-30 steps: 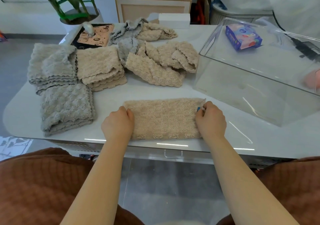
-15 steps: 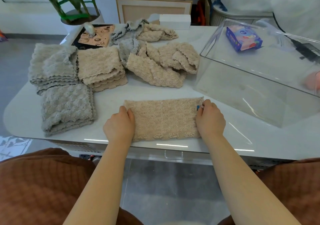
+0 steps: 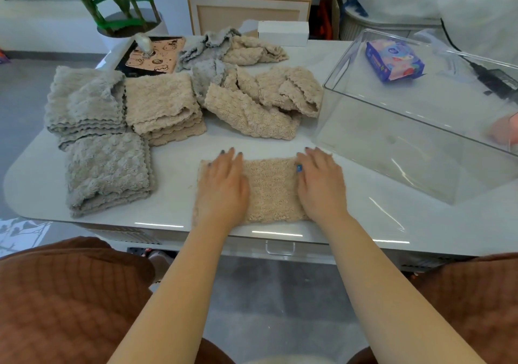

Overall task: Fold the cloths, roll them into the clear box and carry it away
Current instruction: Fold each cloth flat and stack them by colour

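Mid-fold at frame centre: left hand [image 3: 222,187] and right hand [image 3: 322,187] press flat, straight fingers on the fluffy beige rectangular cloth [image 3: 270,192], which next probably needs folding across or rolling.

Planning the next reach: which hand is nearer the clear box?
Right. The right hand rests on the beige cloth at the end nearest the clear box; the left hand, on the opposite end.
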### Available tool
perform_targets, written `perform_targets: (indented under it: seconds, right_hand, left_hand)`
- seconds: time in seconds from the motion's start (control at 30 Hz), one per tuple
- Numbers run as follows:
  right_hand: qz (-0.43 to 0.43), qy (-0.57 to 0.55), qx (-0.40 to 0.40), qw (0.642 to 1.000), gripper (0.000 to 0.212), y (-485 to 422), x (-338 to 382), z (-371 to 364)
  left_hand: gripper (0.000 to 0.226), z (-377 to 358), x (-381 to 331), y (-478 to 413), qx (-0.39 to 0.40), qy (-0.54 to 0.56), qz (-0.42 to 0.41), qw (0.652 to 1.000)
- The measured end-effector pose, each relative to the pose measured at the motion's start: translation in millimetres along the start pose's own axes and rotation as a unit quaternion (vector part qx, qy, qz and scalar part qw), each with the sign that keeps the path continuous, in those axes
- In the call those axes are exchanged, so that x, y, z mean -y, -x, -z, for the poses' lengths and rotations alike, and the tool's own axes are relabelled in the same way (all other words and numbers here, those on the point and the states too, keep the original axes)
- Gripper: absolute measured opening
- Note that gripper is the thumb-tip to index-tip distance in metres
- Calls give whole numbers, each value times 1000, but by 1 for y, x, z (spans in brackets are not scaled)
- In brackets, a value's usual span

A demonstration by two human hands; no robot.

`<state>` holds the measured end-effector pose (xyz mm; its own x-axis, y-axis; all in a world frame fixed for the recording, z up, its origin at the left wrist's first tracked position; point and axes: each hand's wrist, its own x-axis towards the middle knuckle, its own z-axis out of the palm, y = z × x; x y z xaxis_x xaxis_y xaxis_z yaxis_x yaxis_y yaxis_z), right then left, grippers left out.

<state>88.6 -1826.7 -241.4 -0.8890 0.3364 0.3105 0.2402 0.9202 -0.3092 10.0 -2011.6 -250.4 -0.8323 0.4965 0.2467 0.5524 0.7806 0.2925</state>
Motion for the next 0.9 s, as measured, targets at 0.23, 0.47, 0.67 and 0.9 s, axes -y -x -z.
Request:
perform_targets:
  seconds: [0.23, 0.47, 0.67, 0.9]
  right_hand:
    - [24, 68, 172, 982, 61, 13, -14, -14]
    - [-108, 23, 130, 985, 62, 18, -22, -8]
    - [-201, -128, -28, 971, 29, 18, -28, 2]
    - [-225, -362, 14, 904, 14, 8, -28, 22]
  left_hand:
    - [65, -15, 4, 8, 118, -37, 19, 992]
    - [83, 10, 8, 28, 39, -47, 233, 971]
    - [52, 50, 20, 6, 168, 68, 372, 910]
    - [30, 62, -18, -15, 46, 313, 280, 906]
